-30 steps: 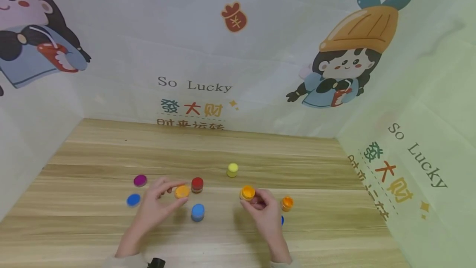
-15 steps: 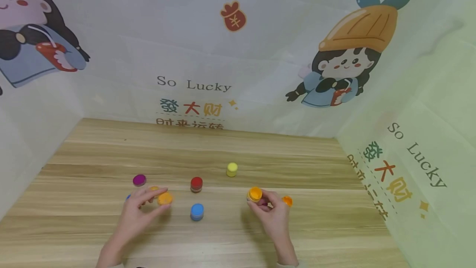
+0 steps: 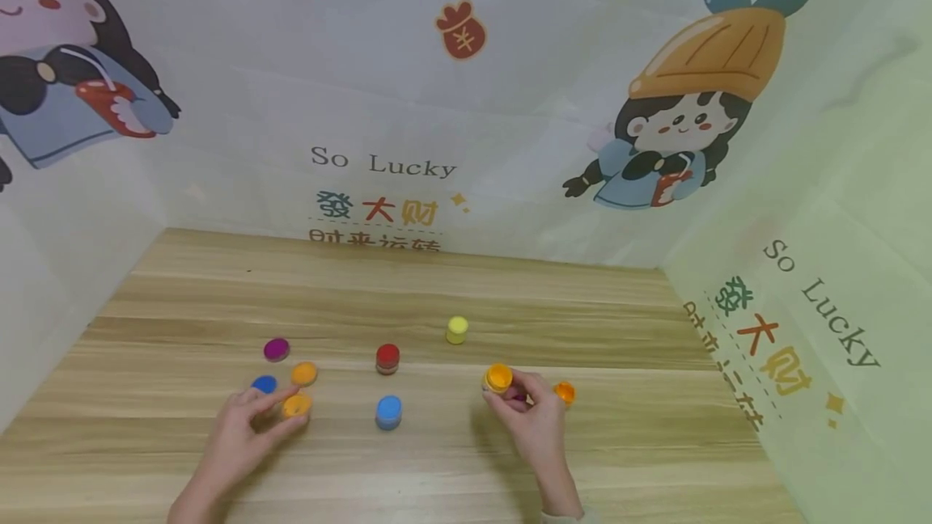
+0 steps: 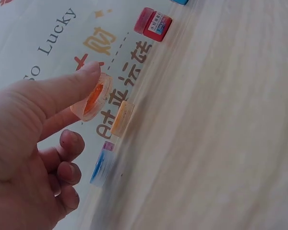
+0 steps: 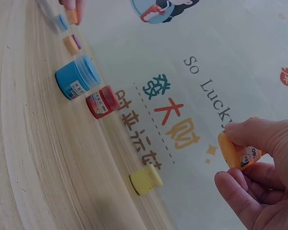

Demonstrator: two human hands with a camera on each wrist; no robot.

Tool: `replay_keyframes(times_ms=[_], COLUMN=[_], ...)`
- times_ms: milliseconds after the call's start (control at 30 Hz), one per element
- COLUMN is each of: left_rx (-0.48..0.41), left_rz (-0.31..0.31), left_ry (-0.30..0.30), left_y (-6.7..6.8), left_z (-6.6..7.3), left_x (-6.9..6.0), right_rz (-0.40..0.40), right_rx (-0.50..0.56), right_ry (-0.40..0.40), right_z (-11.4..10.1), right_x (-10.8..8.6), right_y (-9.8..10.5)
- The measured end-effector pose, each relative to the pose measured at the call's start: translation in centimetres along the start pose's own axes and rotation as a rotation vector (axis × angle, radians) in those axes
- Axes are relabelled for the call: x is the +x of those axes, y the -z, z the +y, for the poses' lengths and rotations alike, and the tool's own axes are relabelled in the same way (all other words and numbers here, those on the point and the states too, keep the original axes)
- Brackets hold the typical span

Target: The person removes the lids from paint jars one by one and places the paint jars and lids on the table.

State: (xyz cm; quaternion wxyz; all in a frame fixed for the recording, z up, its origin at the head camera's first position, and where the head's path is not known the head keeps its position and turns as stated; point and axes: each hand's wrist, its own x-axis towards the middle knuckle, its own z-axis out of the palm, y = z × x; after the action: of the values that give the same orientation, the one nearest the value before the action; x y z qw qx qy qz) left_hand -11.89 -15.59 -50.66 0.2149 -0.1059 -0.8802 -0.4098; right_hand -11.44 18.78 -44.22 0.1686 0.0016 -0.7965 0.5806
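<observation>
My left hand (image 3: 236,441) pinches an orange lid (image 3: 297,405) by its rim between thumb and finger; the left wrist view shows orange paint on the lid's (image 4: 94,99) inside. Just behind it on the table lie another orange lid (image 3: 304,373), a blue lid (image 3: 264,384) partly covered by the hand, and a purple lid (image 3: 277,348). My right hand (image 3: 536,420) grips a lidless yellow-orange paint jar (image 3: 498,378), its mouth facing up in the head view. Beside that hand, an uncovered orange jar (image 3: 565,393) is partly hidden.
Between the hands stand a capped red jar (image 3: 387,359) and a capped light blue jar (image 3: 389,412). Farther back is a pale yellow jar (image 3: 457,330). Printed cloth walls (image 3: 539,103) rise at the wooden table's (image 3: 349,289) back and sides.
My left hand has moved left and toward the near side with the lid, and the other orange lid has come into view on the table. My right hand has shifted slightly right with its jar.
</observation>
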Motion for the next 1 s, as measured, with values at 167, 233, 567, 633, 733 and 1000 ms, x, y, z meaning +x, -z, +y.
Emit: replay_keyframes(times_ms=[167, 233, 567, 633, 733, 1000], left_rx=[0.062, 0.092, 0.182, 0.184, 0.190, 0.197], left_rz=[-0.027, -0.043, -0.154, -0.160, -0.157, -0.178], left_ry=[-0.003, 0.001, 0.083, 0.094, 0.096, 0.121], left_y=[-0.1, -0.2, 0.0, 0.1, 0.2, 0.3], left_z=[-0.5, -0.6, -0.6, -0.5, -0.5, -0.6], left_x=[0.0, 0.0, 0.1, 0.1, 0.1, 0.0], right_rz=[-0.006, -0.006, -0.014, -0.018, -0.023, -0.006], right_rx=[-0.017, -0.020, 0.004, 0.011, 0.017, 0.033], right_ry=[-0.009, -0.021, 0.028, 0.039, 0.045, 0.047], right_z=[-2.3, -2.5, -0.7, 0.2, 1.2, 1.6], right_x=[-0.2, -0.2, 0.0, 0.1, 0.2, 0.1], right_y=[0.1, 0.1, 0.0, -0.1, -0.2, -0.1])
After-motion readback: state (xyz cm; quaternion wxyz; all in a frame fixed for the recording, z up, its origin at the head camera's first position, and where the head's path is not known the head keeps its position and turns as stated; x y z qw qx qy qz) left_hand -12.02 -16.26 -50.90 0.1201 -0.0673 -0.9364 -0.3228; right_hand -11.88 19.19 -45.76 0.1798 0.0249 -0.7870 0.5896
